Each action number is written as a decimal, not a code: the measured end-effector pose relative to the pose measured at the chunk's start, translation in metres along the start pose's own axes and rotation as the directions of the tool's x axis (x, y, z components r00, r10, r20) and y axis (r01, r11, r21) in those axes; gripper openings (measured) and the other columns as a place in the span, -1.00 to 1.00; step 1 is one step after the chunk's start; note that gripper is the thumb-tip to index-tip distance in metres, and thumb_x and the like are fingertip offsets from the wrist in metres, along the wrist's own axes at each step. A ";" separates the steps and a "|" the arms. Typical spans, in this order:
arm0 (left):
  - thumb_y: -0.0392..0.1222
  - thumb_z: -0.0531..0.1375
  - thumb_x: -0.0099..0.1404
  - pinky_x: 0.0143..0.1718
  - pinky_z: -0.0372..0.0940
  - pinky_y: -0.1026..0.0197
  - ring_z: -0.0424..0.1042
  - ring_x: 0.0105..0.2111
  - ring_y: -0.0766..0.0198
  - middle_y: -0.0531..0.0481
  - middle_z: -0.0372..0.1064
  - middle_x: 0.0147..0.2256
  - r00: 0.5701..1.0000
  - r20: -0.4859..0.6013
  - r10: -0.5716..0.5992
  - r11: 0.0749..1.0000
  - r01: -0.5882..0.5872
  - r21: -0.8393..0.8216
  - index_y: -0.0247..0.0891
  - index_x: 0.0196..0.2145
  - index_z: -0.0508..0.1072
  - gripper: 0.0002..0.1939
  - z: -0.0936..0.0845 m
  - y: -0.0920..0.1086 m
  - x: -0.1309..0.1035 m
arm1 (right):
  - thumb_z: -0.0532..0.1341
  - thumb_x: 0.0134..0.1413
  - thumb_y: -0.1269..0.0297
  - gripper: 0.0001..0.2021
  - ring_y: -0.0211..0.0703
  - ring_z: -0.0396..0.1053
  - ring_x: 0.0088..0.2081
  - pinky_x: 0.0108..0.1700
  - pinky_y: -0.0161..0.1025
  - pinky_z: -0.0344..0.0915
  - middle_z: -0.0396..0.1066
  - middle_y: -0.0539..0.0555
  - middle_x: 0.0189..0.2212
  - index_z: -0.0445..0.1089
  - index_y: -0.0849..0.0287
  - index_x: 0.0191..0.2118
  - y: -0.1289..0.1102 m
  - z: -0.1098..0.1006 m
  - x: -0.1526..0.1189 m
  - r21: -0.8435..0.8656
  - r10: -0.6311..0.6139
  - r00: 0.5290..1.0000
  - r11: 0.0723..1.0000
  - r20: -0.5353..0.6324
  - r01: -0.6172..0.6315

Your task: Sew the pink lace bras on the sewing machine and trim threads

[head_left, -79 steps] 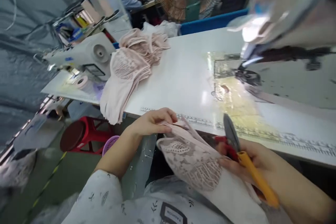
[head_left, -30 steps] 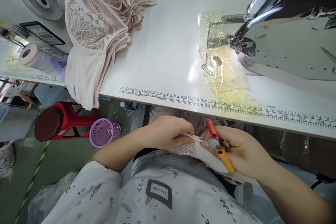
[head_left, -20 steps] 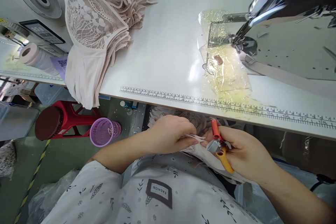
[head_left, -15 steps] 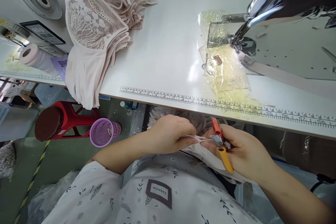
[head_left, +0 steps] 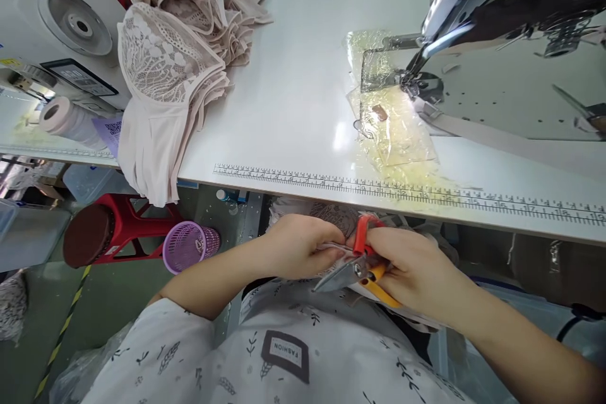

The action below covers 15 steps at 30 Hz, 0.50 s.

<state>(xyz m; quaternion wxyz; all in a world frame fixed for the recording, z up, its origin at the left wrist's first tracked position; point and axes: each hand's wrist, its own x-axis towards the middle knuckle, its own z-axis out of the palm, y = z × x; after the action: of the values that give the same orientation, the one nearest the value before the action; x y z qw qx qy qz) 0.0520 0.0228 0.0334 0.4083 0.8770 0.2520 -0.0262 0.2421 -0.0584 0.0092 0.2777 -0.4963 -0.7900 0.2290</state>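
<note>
Just below the table edge, my left hand is closed in a pinch on the edge of a pale beige bra piece, most of which is hidden by hands and tool. My right hand grips scissors with one red and one orange handle. Their metal blades point left and down, toward my left hand, lying over the fabric. Both hands are close together in front of my patterned white top. Whether the blades touch the fabric I cannot tell.
A stack of beige lace bras overhangs the table at left, beside a sewing machine and thread cone. Another sewing machine stands right. A purple basket and red stool are on the floor.
The scissors have turned in my right hand, so their blades now show, pointing left. My right hand has moved left, nearer my left hand, which still pinches the fabric.
</note>
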 end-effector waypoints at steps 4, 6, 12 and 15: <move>-0.18 0.12 0.28 -0.40 0.14 0.30 0.43 -0.36 0.30 0.02 0.48 -0.32 0.998 0.051 0.046 0.993 -0.052 0.110 -0.26 -0.22 0.45 -0.83 -0.003 -0.001 0.001 | -0.01 -0.19 0.53 -0.80 -0.31 -0.01 -0.62 -0.61 -0.36 -0.05 0.04 -0.10 -0.66 -0.07 0.08 -0.55 0.000 0.000 0.002 0.075 0.099 0.993 0.992 0.058 -0.103; -0.14 0.11 0.29 -0.37 0.11 0.25 0.41 -0.37 0.28 0.03 0.46 -0.35 0.995 0.072 0.076 0.964 -0.091 0.252 -0.24 -0.23 0.45 -0.82 -0.008 0.000 -0.002 | 0.05 -0.12 0.45 -0.79 -0.31 -0.02 -0.60 -0.61 -0.37 -0.02 0.03 -0.10 -0.64 -0.06 0.09 -0.56 0.001 -0.002 0.002 0.150 0.195 0.972 0.965 0.134 -0.214; -0.06 -0.05 0.40 -0.30 0.03 0.15 0.33 -0.42 0.28 0.01 0.39 -0.42 0.987 0.073 0.141 0.835 -0.159 0.526 -0.25 -0.24 0.45 -0.67 -0.029 0.002 -0.020 | 0.15 -0.04 0.29 -0.73 -0.34 -0.05 -0.58 -0.59 -0.36 0.02 0.02 -0.09 -0.60 -0.02 0.11 -0.58 0.004 -0.013 0.003 0.323 0.315 0.894 0.850 0.318 -0.415; -0.13 -0.01 0.39 -0.29 0.03 0.16 0.32 -0.43 0.30 0.02 0.39 -0.44 0.990 0.042 0.135 0.839 -0.137 0.527 -0.26 -0.24 0.45 -0.72 -0.036 -0.005 -0.029 | 0.15 -0.05 0.26 -0.75 -0.33 0.00 -0.57 -0.57 -0.35 0.07 0.06 -0.08 -0.61 0.05 0.12 -0.59 0.003 -0.014 0.003 0.347 0.330 0.897 0.838 0.295 -0.422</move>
<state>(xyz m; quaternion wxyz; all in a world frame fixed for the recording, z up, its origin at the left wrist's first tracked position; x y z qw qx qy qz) 0.0184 0.0391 0.0610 0.1525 0.9710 0.1717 -0.0666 0.2528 -0.0533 0.0181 0.2326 -0.5457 -0.6382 0.4908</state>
